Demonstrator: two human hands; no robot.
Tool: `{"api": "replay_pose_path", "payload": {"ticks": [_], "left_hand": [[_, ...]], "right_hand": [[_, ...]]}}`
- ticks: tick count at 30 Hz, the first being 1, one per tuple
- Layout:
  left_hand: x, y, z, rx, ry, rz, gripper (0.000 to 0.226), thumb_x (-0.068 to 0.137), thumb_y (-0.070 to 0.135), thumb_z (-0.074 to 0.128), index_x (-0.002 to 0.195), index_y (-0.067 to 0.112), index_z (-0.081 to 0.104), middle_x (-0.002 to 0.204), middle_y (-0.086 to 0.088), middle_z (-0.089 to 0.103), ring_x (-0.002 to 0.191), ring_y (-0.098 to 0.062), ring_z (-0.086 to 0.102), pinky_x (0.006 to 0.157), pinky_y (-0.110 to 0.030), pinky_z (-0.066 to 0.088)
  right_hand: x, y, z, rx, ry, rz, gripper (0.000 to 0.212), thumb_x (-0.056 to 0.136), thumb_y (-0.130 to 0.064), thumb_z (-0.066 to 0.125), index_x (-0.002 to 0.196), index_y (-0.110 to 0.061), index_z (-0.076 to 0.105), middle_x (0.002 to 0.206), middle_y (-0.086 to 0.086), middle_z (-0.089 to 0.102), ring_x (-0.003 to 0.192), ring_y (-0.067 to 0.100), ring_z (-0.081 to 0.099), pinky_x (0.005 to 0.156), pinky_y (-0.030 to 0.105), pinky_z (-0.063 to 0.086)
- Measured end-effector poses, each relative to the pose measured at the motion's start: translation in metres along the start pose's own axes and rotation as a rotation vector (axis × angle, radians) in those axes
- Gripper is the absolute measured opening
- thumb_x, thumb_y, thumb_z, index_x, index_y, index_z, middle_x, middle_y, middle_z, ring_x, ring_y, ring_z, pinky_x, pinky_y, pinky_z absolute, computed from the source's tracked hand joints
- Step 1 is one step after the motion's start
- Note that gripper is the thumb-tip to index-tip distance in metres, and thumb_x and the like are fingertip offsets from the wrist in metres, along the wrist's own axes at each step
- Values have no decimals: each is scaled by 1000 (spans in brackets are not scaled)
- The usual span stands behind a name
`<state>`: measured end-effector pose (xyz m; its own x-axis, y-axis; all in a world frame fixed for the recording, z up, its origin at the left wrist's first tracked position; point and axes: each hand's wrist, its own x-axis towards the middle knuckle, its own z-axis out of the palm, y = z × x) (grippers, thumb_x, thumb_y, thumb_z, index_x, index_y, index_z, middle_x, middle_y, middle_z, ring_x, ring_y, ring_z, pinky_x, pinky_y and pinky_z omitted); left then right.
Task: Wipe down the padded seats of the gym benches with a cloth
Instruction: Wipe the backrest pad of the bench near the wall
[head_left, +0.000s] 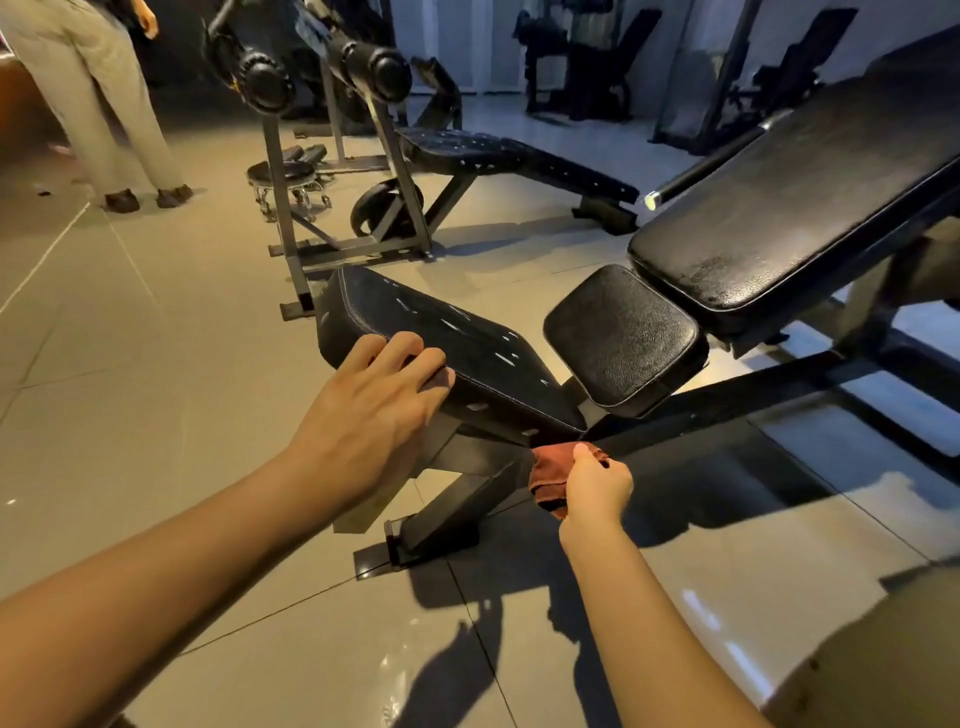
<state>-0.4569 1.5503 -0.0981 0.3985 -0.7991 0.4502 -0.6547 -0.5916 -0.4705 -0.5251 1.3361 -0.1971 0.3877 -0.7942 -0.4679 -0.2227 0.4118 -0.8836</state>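
A single wide-angle view from the person's head looks forward and down along both forearms. The left hand (374, 395) and right hand (597, 483) sit close below it at a padded seat (467, 353), with the tiled floor (156, 364) and further benches (519, 156) beyond

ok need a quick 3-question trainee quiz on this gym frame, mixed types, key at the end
1. True or false: the rust-red cloth is held in the left hand.
2. Multiple choice: the left hand grips the edge of
A) the scuffed black padded seat
B) the small black textured pad
C) the long black backrest
3. Yes or no: does the cloth lie on the top face of any seat?

Key:
1. False. The right hand holds it.
2. A.
3. No. It is just below the narrow end of the scuffed black padded seat.
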Motion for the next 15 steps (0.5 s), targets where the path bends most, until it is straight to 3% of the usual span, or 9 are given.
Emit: {"api": "replay_pose_path", "payload": {"ticks": [4,9,13,15], "left_hand": [[2,-5,9,-13,26,25,53,81,23,79,130,9,64,127,-17,61,120,-37,50,100,-47,34],[-4,-11,18,-20,67,60,62,82,22,76,138,5,57,130,-22,57,120,-40,49,104,-52,35],[-3,-12,22,-64,101,60,62,80,23,77,137,6,59,129,-22,57,119,-39,48,104,-53,36],[-3,-14,24,-86,111,56,63,79,24,79,136,7,60,128,-21,58,118,-39,50,103,-52,36]], "right_hand": [[5,7,-1,73,-24,25,44,95,-18,71,135,-8,56,115,9,69,77,17,66,52,25,47],[2,12,11,96,38,-97,17,97,-19,68,110,-9,69,92,2,74,80,20,73,59,27,53],[-39,15,42,29,-77,-318,9,96,-25,67,98,-18,71,88,-1,72,81,16,71,61,26,53],[-50,19,47,-22,-96,-438,6,95,-27,68,97,-21,69,90,-4,70,85,13,68,71,29,57]]}}
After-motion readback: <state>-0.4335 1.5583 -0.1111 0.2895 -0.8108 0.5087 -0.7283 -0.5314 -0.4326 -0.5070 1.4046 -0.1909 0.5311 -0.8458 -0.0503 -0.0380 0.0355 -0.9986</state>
